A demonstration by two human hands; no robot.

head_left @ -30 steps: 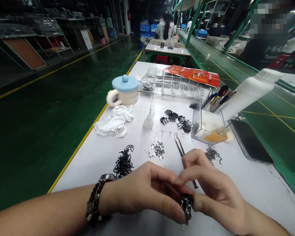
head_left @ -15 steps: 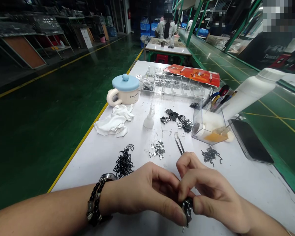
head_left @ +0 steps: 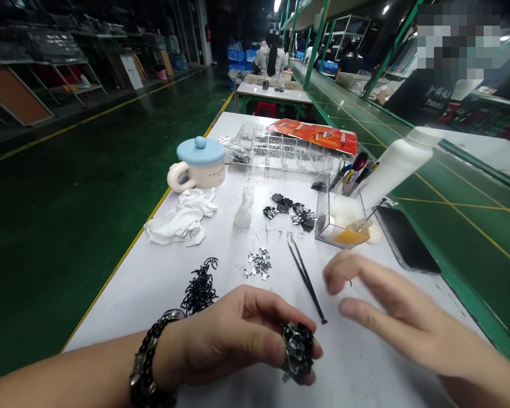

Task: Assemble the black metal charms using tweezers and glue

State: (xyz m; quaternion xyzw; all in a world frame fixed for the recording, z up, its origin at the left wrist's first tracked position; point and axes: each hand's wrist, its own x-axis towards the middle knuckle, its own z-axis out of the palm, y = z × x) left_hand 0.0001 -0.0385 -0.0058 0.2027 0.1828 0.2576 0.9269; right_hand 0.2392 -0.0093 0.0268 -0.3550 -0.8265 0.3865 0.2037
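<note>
My left hand (head_left: 233,334) is shut around a tangled clump of small black-and-silver metal pieces (head_left: 298,352), held up above the white table. My right hand (head_left: 395,317), blurred by motion, is open with its fingers apart and holds nothing. Nearest to it lie black pointed tweezers (head_left: 305,277). Left of them sit a small pile of silver metal pieces (head_left: 258,263) and a heap of black wiry pieces (head_left: 200,290). Flat black-and-silver pieces (head_left: 289,208) lie farther ahead.
Ahead on the table stand a blue-lidded white mug (head_left: 199,163), a crumpled white cloth (head_left: 181,218), a clear compartment tray (head_left: 276,148), and a clear acrylic box (head_left: 340,218). A white bottle (head_left: 395,167) and a black tablet (head_left: 406,238) lie right. A person works at a farther table (head_left: 272,59).
My right hand has let go of the clump and moved right, its fingers opening. My left hand keeps the clump, and the whole tweezers now show on the table.
</note>
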